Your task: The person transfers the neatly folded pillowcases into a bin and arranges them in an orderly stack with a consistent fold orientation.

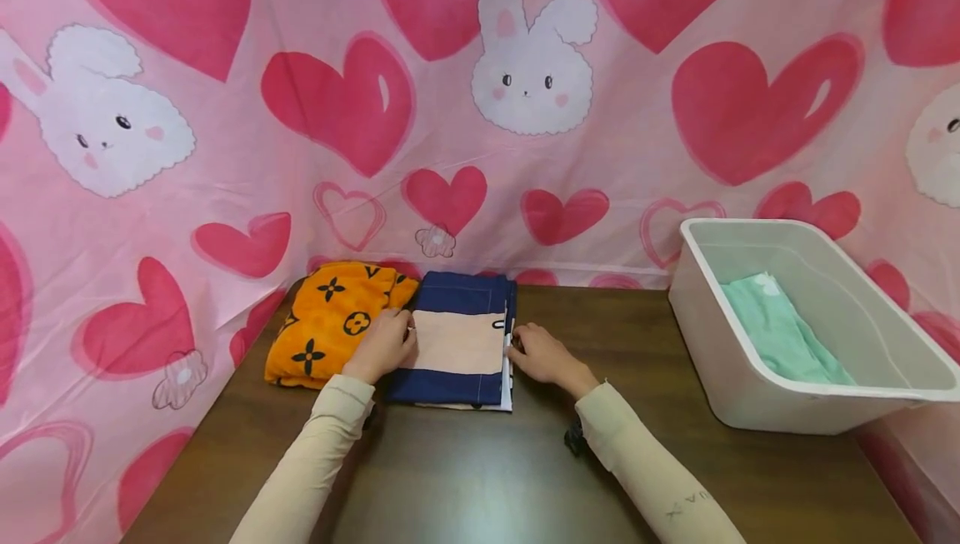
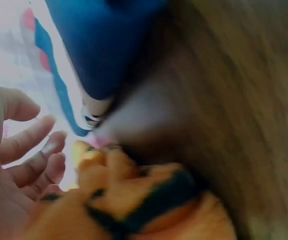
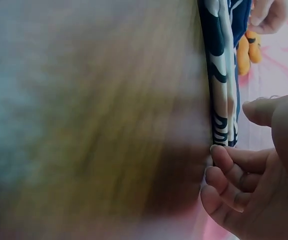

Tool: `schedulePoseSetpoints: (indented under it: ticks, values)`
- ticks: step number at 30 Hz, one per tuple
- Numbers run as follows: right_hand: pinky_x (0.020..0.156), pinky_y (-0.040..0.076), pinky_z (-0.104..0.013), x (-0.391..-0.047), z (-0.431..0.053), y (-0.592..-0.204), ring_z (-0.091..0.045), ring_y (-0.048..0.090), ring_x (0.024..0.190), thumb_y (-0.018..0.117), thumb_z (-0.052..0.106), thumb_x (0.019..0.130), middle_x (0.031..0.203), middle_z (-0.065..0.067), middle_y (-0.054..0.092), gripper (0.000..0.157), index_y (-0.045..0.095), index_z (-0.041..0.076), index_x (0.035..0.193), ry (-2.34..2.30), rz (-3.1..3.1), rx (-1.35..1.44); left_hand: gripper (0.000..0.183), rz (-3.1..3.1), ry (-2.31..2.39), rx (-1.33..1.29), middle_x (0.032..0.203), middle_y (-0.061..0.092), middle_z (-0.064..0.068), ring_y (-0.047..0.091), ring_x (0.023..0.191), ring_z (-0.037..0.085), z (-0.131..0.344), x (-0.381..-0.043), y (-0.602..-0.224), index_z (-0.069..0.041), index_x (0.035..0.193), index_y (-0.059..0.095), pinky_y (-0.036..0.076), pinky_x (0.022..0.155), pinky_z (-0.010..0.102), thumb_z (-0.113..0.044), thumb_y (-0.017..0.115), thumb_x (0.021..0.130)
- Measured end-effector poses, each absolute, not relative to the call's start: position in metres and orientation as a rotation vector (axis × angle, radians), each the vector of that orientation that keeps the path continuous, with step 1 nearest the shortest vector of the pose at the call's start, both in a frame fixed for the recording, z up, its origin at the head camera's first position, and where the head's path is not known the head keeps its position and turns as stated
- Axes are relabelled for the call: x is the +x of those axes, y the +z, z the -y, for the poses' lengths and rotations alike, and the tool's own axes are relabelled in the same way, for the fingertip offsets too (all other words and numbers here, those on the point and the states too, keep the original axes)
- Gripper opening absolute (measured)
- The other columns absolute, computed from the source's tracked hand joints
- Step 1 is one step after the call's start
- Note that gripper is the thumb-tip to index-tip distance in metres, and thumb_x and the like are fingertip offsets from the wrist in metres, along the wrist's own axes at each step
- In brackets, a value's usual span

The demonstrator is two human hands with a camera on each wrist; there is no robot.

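A folded navy and cream cloth (image 1: 459, 342) lies flat on the table between the two hands. My left hand (image 1: 387, 342) is at its left edge, beside a folded orange cloth (image 1: 322, 344) with dark flower marks. In the left wrist view the left fingers (image 2: 31, 145) are loosely bent with nothing between them. At the opposite edge is my right hand (image 1: 546, 354). The right wrist view has its index fingertip right at the corner of the folded layers (image 3: 222, 100), and the thumb stands apart from the cloth.
A pale grey plastic bin (image 1: 693, 302) stands on the right of the brown wooden table (image 1: 450, 477), with a mint green cloth (image 1: 783, 331) inside. A pink curtain (image 1: 465, 144) with hearts and rabbits hangs behind the table and along its sides.
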State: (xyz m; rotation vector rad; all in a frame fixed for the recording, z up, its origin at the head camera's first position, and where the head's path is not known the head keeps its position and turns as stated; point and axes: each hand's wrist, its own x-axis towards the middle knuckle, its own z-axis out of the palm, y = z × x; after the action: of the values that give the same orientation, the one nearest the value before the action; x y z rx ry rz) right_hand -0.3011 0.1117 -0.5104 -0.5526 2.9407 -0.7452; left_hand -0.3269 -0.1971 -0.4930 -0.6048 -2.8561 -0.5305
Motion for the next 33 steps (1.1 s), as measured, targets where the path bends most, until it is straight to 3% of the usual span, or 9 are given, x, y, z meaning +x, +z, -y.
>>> schedulePoseSetpoints:
  ticks: [9,17,24,29,33]
  values:
    - [0.083,0.049,-0.044,-0.317,-0.101,-0.512,-0.025,0.057,0.088,0.063,0.021,0.098,0.091,-0.011,0.063,0.027,0.067,-0.005,0.107,-0.87,-2.923,-0.579,0.009,2.895,-0.442,-0.545,0.088,0.059,0.017,0.057,0.081,0.034,0.205,-0.337,-0.501,0.003,0.092,0.064,0.052,0.081,0.047,-0.006,0.066,0.093]
    - [0.081,0.051,-0.042,-0.326,-0.096,-0.508,-0.024,0.06,0.082,0.062,0.022,0.099,0.086,-0.01,0.066,0.024,0.069,-0.001,0.095,-0.825,-2.94,-0.549,0.029,2.973,-0.161,-0.547,0.097,0.064,0.023,0.058,0.094,0.04,0.198,-0.337,-0.501,0.006,0.093,0.067,0.049,0.09,0.052,-0.022,0.065,0.096]
    - [0.06,0.037,-0.031,-0.339,-0.096,-0.511,-0.019,0.048,0.062,0.062,0.027,0.098,0.064,-0.002,0.055,0.032,0.06,0.007,0.072,-0.777,-2.96,-0.609,0.03,2.988,-0.068,-0.496,0.097,0.063,0.026,0.058,0.094,0.042,0.186,-0.338,-0.502,0.008,0.105,0.063,0.05,0.088,0.052,-0.021,0.063,0.098]
    - [0.058,0.038,-0.033,-0.339,-0.093,-0.513,-0.023,0.05,0.063,0.065,0.031,0.096,0.066,-0.005,0.057,0.032,0.064,0.005,0.076,-0.719,-2.941,-0.576,0.031,3.005,-0.059,-0.482,0.098,0.062,0.025,0.058,0.092,0.04,0.178,-0.337,-0.505,0.01,0.11,0.063,0.052,0.085,0.052,-0.018,0.063,0.098]
    - [0.069,0.042,-0.039,-0.337,-0.094,-0.513,-0.026,0.051,0.071,0.065,0.026,0.095,0.072,-0.01,0.059,0.028,0.063,0.001,0.081,-0.675,-2.924,-0.56,0.029,3.031,-0.063,-0.534,0.095,0.063,0.023,0.06,0.089,0.038,0.176,-0.336,-0.504,0.01,0.106,0.064,0.053,0.084,0.05,-0.017,0.064,0.098]
